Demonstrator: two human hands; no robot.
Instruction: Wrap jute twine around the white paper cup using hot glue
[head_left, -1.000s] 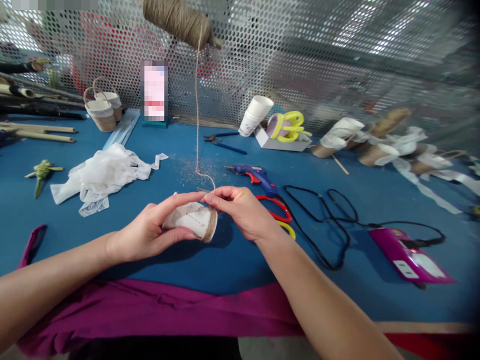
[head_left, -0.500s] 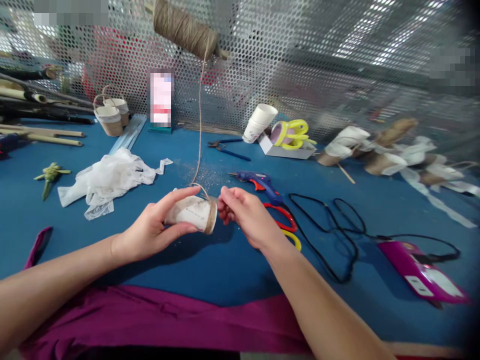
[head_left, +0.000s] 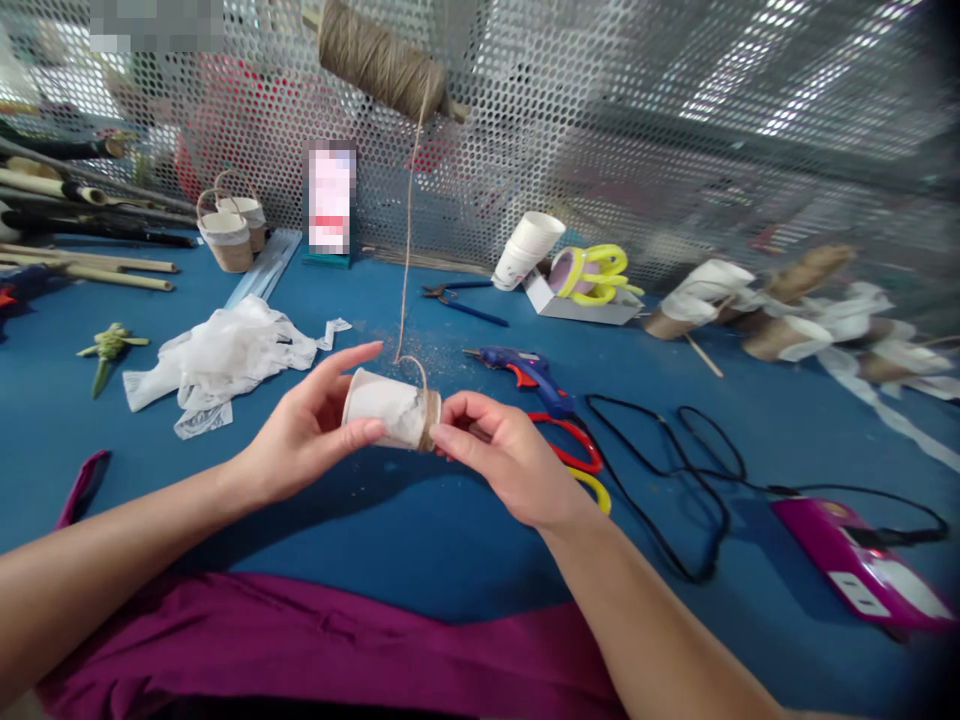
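A white paper cup (head_left: 384,405) lies sideways between my hands, its mouth to the left. Brown twine (head_left: 430,418) is wound in a band around its base end, and a strand (head_left: 409,250) runs up from there to the spool (head_left: 381,62). My left hand (head_left: 311,425) holds the cup near the mouth, thumb on the front, index finger lifted off; the other fingers are partly hidden behind it. At the base, my right hand (head_left: 499,450) pinches the wrapped end between thumb and fingers.
A blue glue gun (head_left: 525,372) lies beyond my right hand, beside red-handled scissors (head_left: 574,440). Its black cord (head_left: 652,440) trails near a purple power strip (head_left: 855,560). White lace (head_left: 225,350), pliers (head_left: 469,300), stacked cups (head_left: 529,250) and twine-wrapped baskets (head_left: 227,242) stand or lie around.
My right hand has moved in from beside the cup and now grips its base end. My left index finger has lifted off the cup, which has turned a little.
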